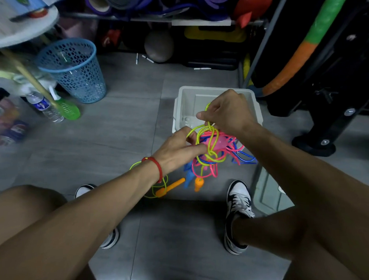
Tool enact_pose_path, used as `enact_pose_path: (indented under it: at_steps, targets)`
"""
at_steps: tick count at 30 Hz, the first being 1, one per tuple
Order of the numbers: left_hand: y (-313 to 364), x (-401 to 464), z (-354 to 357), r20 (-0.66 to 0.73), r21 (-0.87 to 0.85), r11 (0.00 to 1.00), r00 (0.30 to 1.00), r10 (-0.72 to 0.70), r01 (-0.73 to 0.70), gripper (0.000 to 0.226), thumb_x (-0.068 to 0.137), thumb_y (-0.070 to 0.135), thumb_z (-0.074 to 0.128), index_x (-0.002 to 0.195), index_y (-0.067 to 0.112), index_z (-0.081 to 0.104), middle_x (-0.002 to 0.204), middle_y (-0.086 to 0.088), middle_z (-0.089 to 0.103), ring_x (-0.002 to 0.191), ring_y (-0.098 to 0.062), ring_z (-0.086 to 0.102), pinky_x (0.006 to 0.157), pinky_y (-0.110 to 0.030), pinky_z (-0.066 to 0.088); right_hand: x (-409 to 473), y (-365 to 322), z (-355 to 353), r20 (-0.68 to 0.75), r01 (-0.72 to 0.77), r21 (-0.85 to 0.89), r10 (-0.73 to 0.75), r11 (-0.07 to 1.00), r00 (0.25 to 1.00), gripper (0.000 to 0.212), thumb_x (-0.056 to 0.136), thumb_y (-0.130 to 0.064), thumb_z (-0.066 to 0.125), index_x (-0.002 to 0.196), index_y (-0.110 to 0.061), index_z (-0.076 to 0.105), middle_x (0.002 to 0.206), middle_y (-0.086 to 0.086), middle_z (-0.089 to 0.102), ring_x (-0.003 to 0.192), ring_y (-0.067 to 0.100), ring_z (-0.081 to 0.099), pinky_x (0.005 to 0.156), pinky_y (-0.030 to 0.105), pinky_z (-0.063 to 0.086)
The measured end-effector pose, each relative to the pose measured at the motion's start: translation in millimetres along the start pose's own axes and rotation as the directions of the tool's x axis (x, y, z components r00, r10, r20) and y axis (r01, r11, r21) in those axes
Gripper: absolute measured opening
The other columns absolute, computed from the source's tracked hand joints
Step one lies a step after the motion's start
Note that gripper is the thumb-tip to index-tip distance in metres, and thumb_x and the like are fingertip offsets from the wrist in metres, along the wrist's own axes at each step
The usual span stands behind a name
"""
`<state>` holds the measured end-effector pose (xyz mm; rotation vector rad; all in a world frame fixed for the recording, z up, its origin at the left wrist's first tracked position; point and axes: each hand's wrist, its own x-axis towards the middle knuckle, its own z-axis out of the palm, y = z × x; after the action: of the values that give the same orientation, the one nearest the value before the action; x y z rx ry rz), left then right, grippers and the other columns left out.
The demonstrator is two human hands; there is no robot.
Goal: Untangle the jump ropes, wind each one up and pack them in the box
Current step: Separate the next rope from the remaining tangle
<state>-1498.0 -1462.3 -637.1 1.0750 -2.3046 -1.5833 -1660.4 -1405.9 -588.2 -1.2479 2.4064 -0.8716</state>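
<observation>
Pinching a knotted yellow-green, pink and blue jump-rope tangle (pixel 213 149), left hand (pixel 177 150) and right hand (pixel 228 113).

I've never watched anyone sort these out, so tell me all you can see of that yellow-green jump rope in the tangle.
The yellow-green rope is a thin, glossy, plastic-looking cord, looped and knotted through the pink rope and blue rope, held in the air in front of the white box. The right hand pinches an upper loop; the left hand grips the knot's near side. A slack loop hangs past the left wrist toward an orange handle; a second orange handle dangles below.
</observation>
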Motion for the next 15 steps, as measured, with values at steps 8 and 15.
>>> enact_pose_path:
  at_steps: [8, 15]
  targets:
    - [-7.5, 5.4, 4.3, -0.01, 0.035, 0.995, 0.995, 0.099, -0.099, 0.021, 0.08, 0.034, 0.079, 0.081, 0.014, 0.071, 0.061, 0.007, 0.062, 0.055, -0.004, 0.053, 0.058, -0.025, 0.044, -2.3, 1.4, -4.6, 0.037, -0.039, 0.034, 0.038, 0.999, 0.999, 0.041, 0.078, -0.042, 0.082, 0.061, -0.007, 0.072, 0.057, 0.01, 0.069, 0.055, 0.02, 0.068, 0.058, 0.028, 0.053]
    - [-18.0, 17.9, -3.6, -0.095, 0.06, 0.997, 0.993, 0.064, -0.058, 0.039, 0.077, 0.051, 0.067, 0.078, 0.011, 0.067, 0.057, 0.007, 0.054, 0.05, -0.007, 0.043, 0.052, -0.026, 0.033, -10.1, 5.8, -21.1, 0.216, 0.166, -0.228, -0.116, 0.959, 0.969, 0.031, 0.083, -0.048, 0.076, 0.086, -0.017, 0.078, 0.085, 0.003, 0.076, 0.085, 0.012, 0.067, 0.078, 0.025, 0.05]
